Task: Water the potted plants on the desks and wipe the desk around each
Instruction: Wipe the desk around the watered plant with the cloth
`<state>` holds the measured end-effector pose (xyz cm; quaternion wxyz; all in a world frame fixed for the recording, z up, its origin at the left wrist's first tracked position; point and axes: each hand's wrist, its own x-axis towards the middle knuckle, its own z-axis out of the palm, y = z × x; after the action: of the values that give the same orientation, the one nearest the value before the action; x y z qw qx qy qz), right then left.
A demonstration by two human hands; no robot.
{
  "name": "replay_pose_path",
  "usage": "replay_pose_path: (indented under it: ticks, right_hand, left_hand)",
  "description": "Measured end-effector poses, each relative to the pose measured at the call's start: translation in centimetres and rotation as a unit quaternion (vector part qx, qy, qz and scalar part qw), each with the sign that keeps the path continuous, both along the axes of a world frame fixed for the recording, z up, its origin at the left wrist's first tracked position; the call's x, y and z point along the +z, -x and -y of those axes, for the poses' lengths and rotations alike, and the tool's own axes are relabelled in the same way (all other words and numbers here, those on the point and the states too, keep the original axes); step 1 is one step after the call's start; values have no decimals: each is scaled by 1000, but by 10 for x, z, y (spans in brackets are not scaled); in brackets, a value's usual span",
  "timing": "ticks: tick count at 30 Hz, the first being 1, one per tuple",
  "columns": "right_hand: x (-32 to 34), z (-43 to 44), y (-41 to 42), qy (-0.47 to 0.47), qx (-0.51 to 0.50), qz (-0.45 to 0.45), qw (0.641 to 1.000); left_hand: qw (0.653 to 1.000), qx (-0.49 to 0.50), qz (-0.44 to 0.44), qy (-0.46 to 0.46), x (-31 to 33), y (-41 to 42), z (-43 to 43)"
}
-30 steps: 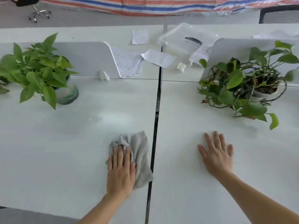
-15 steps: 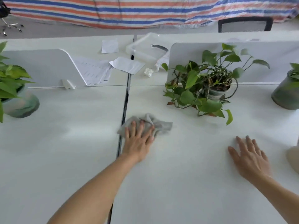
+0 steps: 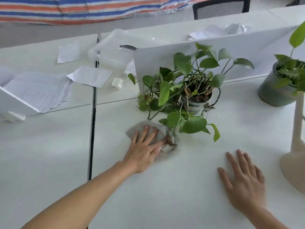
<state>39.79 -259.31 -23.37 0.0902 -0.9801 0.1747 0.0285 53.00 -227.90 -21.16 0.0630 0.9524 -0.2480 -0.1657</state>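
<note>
Items in the background: red-, blue- and white-striped tarpaulin [image 3: 82, 10] across the far side, with a black mesh chair back [image 3: 221, 9] before it. Clear plastic storage box [image 3: 107, 52], partly behind the upright white partition panel [image 3: 247, 47]. Loose printed white sheets [image 3: 38, 91] at left. Small crumpled white tissue [image 3: 117, 82] near the box. Cream round-based stand [image 3: 295, 167] at the right edge.

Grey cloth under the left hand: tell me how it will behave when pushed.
Probably floppy: the grey cloth lies bunched under the flat left hand. Likely slides easily on the smooth desk. May snag the dry brown leaves at its edge.
</note>
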Motion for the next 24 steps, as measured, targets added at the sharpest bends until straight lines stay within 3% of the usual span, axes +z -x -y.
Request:
replay_pose_path:
  ticks: [5,9,13,18,21,24]
  right_hand:
    - [-2,5,-2,14,0,3,1000]
    - [-5,7,-2,21,8,8,1000]
    - [-3,7,-2,18,11,8,1000]
    - [-1,6,-4,12,15,3,1000]
    - [0,5,-3,6,16,1,1000]
    - [2,6,-4,-2,13,4,1000]
  left_hand:
    - [993,97,28,-63,-2,-111,-12]
    - [987,147,32,-62,-11,-121,-1]
    - [993,93,45,-59,-13,-55,-7]
    - [994,-92,57,-17,-7,82,5]
    - [985,-156,68,-28,-10,82,13]
    - [990,-98,85,-53,-10,31,22]
